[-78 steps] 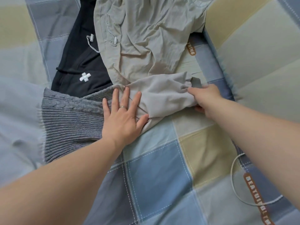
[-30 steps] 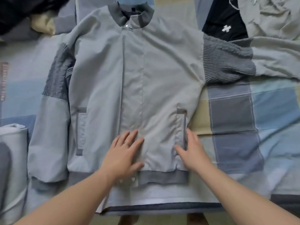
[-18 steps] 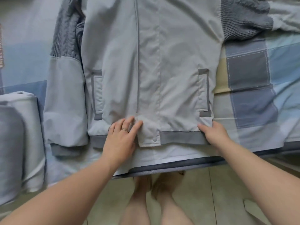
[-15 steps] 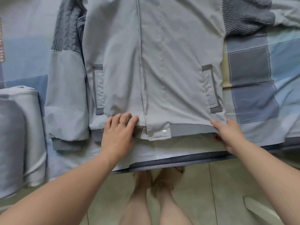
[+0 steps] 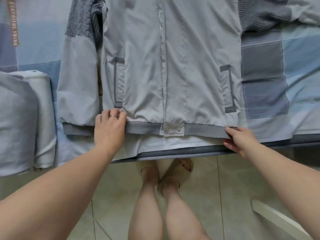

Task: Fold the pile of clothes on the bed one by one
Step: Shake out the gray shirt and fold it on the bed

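Jacket (image 5: pixel 173 58) lies flat and front-up on the bed (image 5: pixel 303 66), its hem along the near edge. At the hem's left corner the left hand (image 5: pixel 110 130) grips the cloth with curled fingers. The right hand (image 5: pixel 240 140) pinches the hem band at the right corner.

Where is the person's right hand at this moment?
In the head view the right hand is right of centre, pinching the right corner of the jacket's grey hem, just above the bed's near edge.
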Available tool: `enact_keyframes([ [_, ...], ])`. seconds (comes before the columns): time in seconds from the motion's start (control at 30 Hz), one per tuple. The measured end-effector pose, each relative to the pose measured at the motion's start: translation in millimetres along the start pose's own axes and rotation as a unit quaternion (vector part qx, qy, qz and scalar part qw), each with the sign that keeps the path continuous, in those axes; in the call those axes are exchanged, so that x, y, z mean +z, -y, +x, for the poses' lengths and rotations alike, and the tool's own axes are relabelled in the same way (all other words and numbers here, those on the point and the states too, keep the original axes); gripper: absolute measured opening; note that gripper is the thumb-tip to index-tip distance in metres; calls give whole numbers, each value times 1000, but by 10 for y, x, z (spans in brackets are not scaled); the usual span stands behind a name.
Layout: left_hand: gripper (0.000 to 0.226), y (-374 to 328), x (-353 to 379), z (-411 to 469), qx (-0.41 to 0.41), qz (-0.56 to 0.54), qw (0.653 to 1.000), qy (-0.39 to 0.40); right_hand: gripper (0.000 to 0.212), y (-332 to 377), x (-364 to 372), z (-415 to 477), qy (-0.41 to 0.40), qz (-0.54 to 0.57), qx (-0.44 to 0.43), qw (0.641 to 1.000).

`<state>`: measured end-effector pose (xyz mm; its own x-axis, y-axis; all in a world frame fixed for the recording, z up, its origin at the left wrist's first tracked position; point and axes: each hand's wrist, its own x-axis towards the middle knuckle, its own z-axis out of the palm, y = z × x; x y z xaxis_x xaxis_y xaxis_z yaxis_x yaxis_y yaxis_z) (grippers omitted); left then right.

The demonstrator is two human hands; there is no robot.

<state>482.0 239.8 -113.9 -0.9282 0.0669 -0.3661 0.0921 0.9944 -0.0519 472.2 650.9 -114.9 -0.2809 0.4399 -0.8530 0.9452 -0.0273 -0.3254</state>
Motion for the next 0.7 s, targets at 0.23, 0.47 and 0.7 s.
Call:
enact_keyframes([
  [0.23, 15, 51, -2, -129, 6, -53, 995, 87, 16, -23, -64, -74, -1, 0, 5, 1000],
  [0.47, 29, -24, -52, -453, 7, -70, 970, 231, 16, 83, -233, -306, -34, -88, 33, 995],
  [0.7, 39, 96, -434, -459, -48, -101, 955, 275, 26, 289, -144, -541, -69, -290, -20, 954],
])
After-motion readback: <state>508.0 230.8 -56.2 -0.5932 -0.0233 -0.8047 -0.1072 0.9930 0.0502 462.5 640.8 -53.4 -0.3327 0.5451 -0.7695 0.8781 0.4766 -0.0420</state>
